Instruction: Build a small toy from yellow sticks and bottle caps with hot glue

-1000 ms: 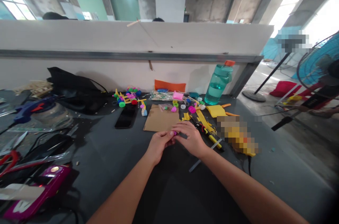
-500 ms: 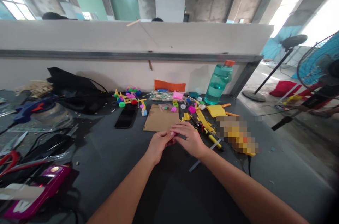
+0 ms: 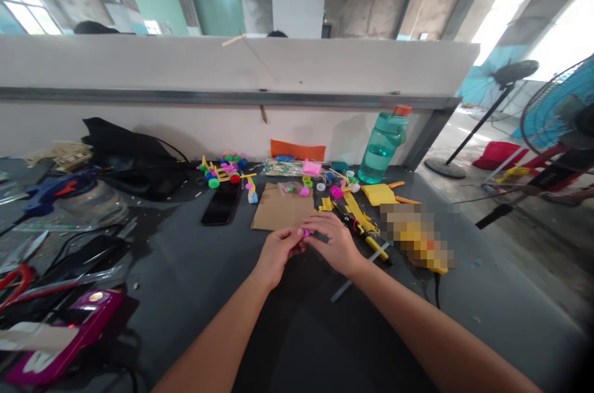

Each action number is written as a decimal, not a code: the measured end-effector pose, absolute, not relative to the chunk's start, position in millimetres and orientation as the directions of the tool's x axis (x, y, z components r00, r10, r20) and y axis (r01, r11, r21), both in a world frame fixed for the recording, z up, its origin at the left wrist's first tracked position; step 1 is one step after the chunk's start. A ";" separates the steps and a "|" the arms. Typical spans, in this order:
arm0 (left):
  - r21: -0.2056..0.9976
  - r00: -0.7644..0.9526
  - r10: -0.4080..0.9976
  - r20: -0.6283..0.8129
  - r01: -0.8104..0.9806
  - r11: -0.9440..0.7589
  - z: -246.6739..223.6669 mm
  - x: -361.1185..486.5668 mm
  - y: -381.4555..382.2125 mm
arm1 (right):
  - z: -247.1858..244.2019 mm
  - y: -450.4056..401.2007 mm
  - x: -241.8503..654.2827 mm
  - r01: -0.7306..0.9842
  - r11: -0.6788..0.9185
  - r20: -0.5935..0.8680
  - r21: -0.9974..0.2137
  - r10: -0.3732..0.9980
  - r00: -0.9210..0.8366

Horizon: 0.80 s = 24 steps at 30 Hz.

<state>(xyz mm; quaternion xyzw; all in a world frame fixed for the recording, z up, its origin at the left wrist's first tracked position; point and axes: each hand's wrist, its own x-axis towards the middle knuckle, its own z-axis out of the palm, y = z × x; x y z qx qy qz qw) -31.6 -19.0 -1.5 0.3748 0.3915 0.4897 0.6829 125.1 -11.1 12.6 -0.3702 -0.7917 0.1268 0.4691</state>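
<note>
A small magenta piece (image 3: 306, 233), mostly hidden by fingers, sits between my two hands; its kind is too small to make out. My left hand (image 3: 279, 254) is closed on its left side, thumb on top. My right hand (image 3: 335, 246) pinches from the right, its fingers curved over the piece. Both hands are just in front of a brown cardboard sheet (image 3: 279, 210) lying flat on the dark table. On the cardboard's far part rests a small clear plastic bag (image 3: 284, 189).
Colourful bottle caps and sticks (image 3: 223, 170) lie behind a black phone (image 3: 220, 206). A teal bottle (image 3: 381, 148) stands at the back right. Yellow strips (image 3: 355, 210) and a yellow-black cutter (image 3: 378, 247) lie right of my hands. At left are a blue glue gun (image 3: 51, 192) and red-handled scissors (image 3: 21, 285).
My fingers have shifted slightly apart around the magenta piece, so more of it shows. Both arms stay in nearly the same place.
</note>
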 end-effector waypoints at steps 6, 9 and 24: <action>0.885 0.218 0.959 -0.181 -0.390 0.256 -0.6 -31.3 -18.3 | 13.2 -11.1 125.5 0.463 0.688 0.654 -0.559 0.709 -0.265; 0.889 0.193 0.965 -0.176 -0.391 0.240 -1.2 -31.3 -18.4 | 13.8 -12.2 125.2 0.469 0.692 0.648 -0.549 0.707 -0.284; 0.891 0.195 0.966 -0.167 -0.390 0.233 -1.1 -31.0 -19.7 | 13.9 -13.1 124.9 0.467 0.679 0.631 -0.567 0.722 -0.284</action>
